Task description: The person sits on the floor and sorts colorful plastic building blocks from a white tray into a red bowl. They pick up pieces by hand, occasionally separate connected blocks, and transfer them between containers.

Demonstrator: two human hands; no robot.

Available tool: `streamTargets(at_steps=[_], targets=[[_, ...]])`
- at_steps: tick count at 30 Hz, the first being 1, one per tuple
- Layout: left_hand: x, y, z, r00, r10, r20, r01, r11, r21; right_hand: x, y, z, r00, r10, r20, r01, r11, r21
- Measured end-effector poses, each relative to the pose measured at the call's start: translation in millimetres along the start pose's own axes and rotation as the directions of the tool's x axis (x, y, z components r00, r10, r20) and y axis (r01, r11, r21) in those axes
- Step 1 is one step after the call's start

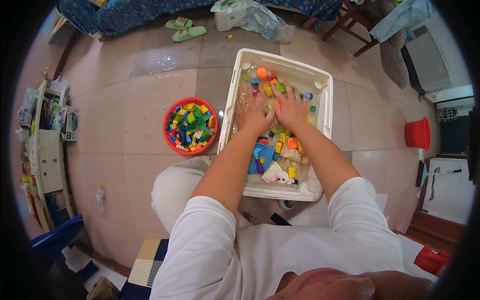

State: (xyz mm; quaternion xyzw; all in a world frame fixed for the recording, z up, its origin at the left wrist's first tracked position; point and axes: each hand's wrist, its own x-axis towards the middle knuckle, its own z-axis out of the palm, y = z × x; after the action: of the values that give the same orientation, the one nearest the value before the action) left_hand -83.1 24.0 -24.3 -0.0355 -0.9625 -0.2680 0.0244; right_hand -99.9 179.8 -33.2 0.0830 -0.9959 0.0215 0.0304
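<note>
A white plastic tub point(326, 108) of water stands between my knees, with toy pieces floating and lying in it. My left hand point(252, 111) is in the water along the tub's left side, fingers spread, near a small red piece point(255, 92). Beside it my right hand point(291, 109) has its fingers apart over the toys, close to a green block point(280, 87). Beyond both hands floats an orange ball point(261, 72). Nearer to me are a blue toy tray point(267, 153), a purple-handled toy point(260, 167), a pink-and-white animal-shaped piece point(278, 174) and yellow blocks point(291, 172).
Left of the tub, a red basin point(167, 131) holds many toy blocks. Wet patches point(161, 63) shine on the tiled floor. Green slippers point(189, 33), a plastic bottle point(100, 198) and a red bucket point(417, 134) stand around. A white cabinet point(50, 161) lines the left.
</note>
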Motion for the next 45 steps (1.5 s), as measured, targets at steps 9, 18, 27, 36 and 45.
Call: streamTargets(at_steps=[9, 18, 27, 36, 45], targets=[[27.4, -14.5, 41.9, 0.882, 0.147, -0.449, -0.237, 0.959, -0.153, 35.6, -4.9, 9.3, 0.980, 0.182, -0.083, -0.170, 0.977, 0.126], [24.3, 2.7, 13.2, 0.990, -0.091, -0.104, 0.072, 0.981, -0.179, 32.6, 21.5, 12.7, 0.999, -0.035, 0.012, 0.031, 0.965, 0.259], [-4.1, 2.4, -20.9, 0.895, 0.001, 0.446, 0.000, 1.000, -0.001, -32.6, -10.3, -45.8, 0.913, 0.108, 0.394, -0.105, 0.994, -0.029], [-69.1, 22.2, -42.3, 0.818, -0.112, 0.564, -0.076, 0.951, 0.299, -106.1, -15.0, -61.8, 0.894, 0.063, 0.444, -0.063, 0.998, -0.017], [-83.8, 35.0, -40.4, 0.729, -0.248, 0.639, 0.047, 0.948, 0.314, -155.1, -44.1, -50.0, 0.969, 0.119, 0.215, -0.142, 0.985, 0.097]])
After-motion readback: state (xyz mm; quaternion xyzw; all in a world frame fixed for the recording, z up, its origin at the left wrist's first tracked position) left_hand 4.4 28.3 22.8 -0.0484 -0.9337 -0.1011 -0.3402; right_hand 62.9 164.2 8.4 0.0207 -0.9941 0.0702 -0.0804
